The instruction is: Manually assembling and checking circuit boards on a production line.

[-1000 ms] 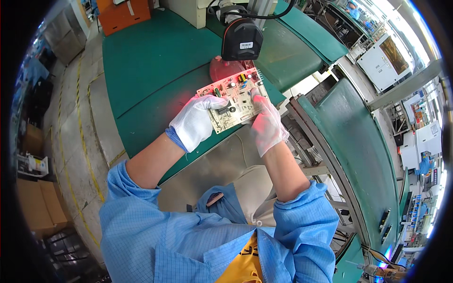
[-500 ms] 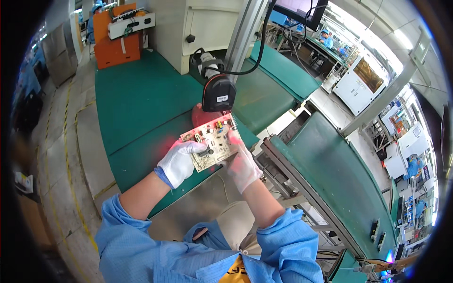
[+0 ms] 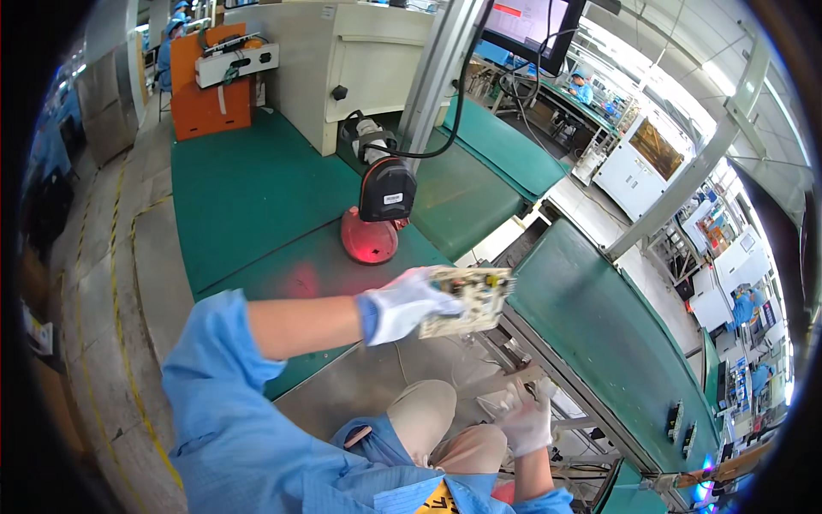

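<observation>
My left hand [image 3: 402,307], in a white glove, is closed on the left end of a populated circuit board [image 3: 479,301]. The board is in the air near the table's front right edge, its component side showing, slightly blurred. My right hand [image 3: 524,421], also gloved, is low by my right knee, away from the board. Its fingers look apart, with a dark gap between them. A black barcode scanner [image 3: 388,193] is clamped on a stand beyond the board. Under it, a rounded reddish object [image 3: 368,238] on the table is lit red.
A green-matted table [image 3: 257,197] extends to the left. On the right runs a green conveyor belt [image 3: 608,334] with small dark parts [image 3: 676,421] at its near end. A metal post [image 3: 432,81], a beige cabinet [image 3: 377,64] and an orange box [image 3: 210,94] stand at the back.
My right hand has let go of the board and dropped toward my knee. My left hand has carried the board to the right, away from the scanner, uncovering the reddish object.
</observation>
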Demonstrator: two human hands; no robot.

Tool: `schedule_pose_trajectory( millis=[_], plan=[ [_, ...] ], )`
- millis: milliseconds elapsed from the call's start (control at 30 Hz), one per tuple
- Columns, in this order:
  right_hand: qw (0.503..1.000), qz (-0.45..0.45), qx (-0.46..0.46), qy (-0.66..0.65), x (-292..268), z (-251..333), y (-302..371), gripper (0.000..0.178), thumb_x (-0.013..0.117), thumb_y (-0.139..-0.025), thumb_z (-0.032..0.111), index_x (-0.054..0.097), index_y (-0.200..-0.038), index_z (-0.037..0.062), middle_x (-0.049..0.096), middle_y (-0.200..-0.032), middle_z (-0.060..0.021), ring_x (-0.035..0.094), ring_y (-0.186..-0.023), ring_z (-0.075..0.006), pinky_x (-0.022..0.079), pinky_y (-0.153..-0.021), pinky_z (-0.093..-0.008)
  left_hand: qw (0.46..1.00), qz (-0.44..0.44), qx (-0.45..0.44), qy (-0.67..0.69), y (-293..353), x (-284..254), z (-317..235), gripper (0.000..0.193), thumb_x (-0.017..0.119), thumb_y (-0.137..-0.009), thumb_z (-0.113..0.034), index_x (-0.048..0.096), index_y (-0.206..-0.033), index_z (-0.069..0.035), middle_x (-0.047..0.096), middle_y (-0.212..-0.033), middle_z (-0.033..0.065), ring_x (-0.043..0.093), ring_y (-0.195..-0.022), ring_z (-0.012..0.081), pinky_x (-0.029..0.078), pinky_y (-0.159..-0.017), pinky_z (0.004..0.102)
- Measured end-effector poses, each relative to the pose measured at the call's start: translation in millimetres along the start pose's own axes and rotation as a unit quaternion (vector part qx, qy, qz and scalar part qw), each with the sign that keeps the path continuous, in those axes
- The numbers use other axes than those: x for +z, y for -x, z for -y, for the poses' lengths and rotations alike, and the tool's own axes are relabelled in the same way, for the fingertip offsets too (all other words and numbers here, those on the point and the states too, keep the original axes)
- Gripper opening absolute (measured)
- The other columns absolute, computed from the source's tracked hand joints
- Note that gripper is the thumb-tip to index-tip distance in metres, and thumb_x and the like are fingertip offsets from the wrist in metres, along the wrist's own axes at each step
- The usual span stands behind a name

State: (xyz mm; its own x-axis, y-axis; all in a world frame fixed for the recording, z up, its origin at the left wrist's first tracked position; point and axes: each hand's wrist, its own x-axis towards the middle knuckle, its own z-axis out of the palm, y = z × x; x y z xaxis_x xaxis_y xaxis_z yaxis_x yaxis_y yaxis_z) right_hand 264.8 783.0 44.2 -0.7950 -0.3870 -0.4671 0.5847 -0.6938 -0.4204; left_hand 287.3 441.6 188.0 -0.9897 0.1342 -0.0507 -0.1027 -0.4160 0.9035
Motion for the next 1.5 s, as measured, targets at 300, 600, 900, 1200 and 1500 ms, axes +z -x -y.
schedule_pose_trajectory(
  millis=[300, 600, 900, 1200, 1500],
  plan=[
    [0.992, 0.119, 0.021, 0.039, -90, -9, 13, 0.028, 0.055, -0.091, 0.018, 0.055, -0.117, 0.009, 0.055, -0.086, -0.0019, 0.046, -0.07, -0.0144, 0.039, -0.066, -0.029, 0.748, -0.272, 0.315, -0.516, -213, -21, 10, 0.045, 0.068, -0.083, -0.031, 0.061, -0.125, -0.018, 0.07, -0.101, 0.0153, 0.068, -0.088, 0.0332, 0.053, -0.078, 0.043],
    [0.977, -0.188, -0.039, 0.089, -136, -3, 16, 0.025, 0.052, -0.09, 0.023, 0.064, -0.111, 0.0183, 0.068, -0.105, 0.0005, 0.06, -0.08, -0.0129, 0.044, -0.069, -0.0324, 0.535, -0.269, 0.057, -0.799, -215, -57, -26, 0.024, 0.054, -0.091, -0.019, 0.067, -0.111, -0.016, 0.066, -0.116, 0.0096, 0.063, -0.109, 0.0261, 0.053, -0.087, 0.0423],
    [0.994, 0.068, 0.06, 0.061, -85, -32, 8, 0.013, 0.053, -0.09, 0.016, 0.059, -0.099, 0.0083, 0.045, -0.075, -0.0005, 0.041, -0.066, -0.0146, 0.035, -0.063, -0.0308, 0.588, -0.285, 0.098, -0.75, -236, -113, 1, 0.025, 0.048, -0.095, -0.021, 0.068, -0.109, -0.016, 0.069, -0.111, 0.0109, 0.064, -0.108, 0.0274, 0.051, -0.089, 0.0415],
    [0.984, -0.082, -0.047, 0.153, -2, -46, 25, 0.024, 0.056, -0.094, 0.028, 0.056, -0.099, 0.0051, 0.056, -0.08, -0.0091, 0.051, -0.067, -0.021, 0.045, -0.063, -0.0347, 0.554, 0.069, 0.479, -0.678, -99, 44, 57, 0.019, 0.055, -0.085, -0.016, 0.06, -0.102, -0.008, 0.059, -0.071, 0.0077, 0.061, -0.066, 0.0248, 0.048, -0.053, 0.0361],
    [0.964, -0.013, -0.215, 0.156, 89, -52, 9, 0.076, 0.038, -0.094, 0.068, 0.048, -0.136, 0.0058, 0.058, -0.123, -0.0227, 0.057, -0.114, -0.0323, 0.044, -0.099, -0.0431, 0.623, 0.339, 0.323, -0.626, -34, 71, 97, 0.027, 0.064, -0.079, -0.036, 0.068, -0.075, -0.009, 0.063, -0.066, 0.0093, 0.064, -0.061, 0.0261, 0.049, -0.05, 0.0374]
  ],
)
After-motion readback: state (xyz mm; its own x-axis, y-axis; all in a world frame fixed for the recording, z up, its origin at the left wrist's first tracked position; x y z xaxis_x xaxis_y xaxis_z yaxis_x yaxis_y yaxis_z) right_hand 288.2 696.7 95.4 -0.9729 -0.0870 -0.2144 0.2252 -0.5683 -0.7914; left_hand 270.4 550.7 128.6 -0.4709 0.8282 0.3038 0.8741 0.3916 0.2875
